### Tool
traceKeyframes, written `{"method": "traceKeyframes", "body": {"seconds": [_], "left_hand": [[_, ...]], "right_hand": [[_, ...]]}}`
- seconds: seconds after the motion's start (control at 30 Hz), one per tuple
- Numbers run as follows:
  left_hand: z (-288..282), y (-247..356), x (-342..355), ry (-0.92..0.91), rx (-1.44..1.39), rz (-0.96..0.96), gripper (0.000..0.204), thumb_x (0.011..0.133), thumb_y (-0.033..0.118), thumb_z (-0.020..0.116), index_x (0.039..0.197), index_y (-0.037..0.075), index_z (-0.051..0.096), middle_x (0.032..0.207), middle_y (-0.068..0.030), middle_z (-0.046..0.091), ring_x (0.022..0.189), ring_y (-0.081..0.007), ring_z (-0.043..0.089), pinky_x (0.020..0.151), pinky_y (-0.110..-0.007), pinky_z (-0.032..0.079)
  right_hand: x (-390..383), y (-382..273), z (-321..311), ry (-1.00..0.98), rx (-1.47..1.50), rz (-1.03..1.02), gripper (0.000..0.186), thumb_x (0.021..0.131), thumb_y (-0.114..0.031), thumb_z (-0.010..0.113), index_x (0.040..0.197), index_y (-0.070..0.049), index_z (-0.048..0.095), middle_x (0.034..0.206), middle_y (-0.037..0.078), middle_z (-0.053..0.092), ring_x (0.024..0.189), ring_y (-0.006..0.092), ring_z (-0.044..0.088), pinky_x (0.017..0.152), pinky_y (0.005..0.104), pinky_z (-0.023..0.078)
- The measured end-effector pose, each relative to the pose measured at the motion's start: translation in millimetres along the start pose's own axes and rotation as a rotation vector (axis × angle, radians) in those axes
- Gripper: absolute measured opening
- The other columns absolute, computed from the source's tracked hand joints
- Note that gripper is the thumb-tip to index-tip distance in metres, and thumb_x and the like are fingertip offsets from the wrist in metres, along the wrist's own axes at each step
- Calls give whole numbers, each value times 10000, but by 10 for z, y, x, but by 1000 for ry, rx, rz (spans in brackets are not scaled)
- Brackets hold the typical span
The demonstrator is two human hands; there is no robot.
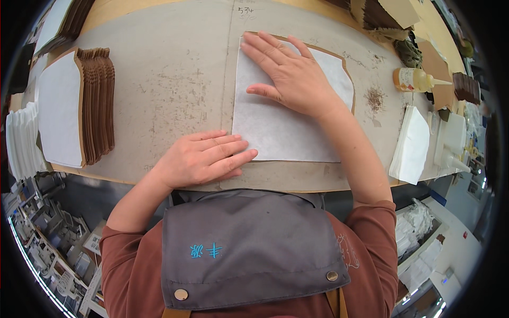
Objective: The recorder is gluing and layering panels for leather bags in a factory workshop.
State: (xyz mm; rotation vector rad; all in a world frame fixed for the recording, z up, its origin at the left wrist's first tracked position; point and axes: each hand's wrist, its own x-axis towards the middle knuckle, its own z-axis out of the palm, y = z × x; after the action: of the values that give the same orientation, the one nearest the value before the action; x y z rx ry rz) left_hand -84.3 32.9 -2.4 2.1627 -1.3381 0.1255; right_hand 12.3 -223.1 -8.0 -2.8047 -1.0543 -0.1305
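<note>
A white sheet (286, 135) lies on a brown piece whose edge shows along its top and right, on the grey work surface (154, 90). My right hand (286, 74) rests palm down on the sheet's upper part, fingers extended toward its top-left corner and thumb apart. My left hand (207, 156) lies with fingers stretched out on the surface at the sheet's lower-left corner, fingertips touching or very near that corner.
A stack of brown pieces topped with white (61, 106) stands at left beside white pieces (21, 140). At right are a yellow glue bottle (411, 79), white sheets (408, 146) and brown pieces (466, 87). More dark brown pieces (371, 13) sit at the back right.
</note>
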Motion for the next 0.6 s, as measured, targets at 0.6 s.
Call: {"method": "traceKeyframes", "body": {"seconds": [0.6], "left_hand": [[-87,56,-253,73,-5,58,257,874,206,739,1099,83,726,976,-36,740,932,-174,720,835,-321,592]], "right_hand": [[-520,-458,-162,-225,108,-64,873,901,-660,524,1587,-167,303,1653,22,292,1525,185,256,1224,502,219]]}}
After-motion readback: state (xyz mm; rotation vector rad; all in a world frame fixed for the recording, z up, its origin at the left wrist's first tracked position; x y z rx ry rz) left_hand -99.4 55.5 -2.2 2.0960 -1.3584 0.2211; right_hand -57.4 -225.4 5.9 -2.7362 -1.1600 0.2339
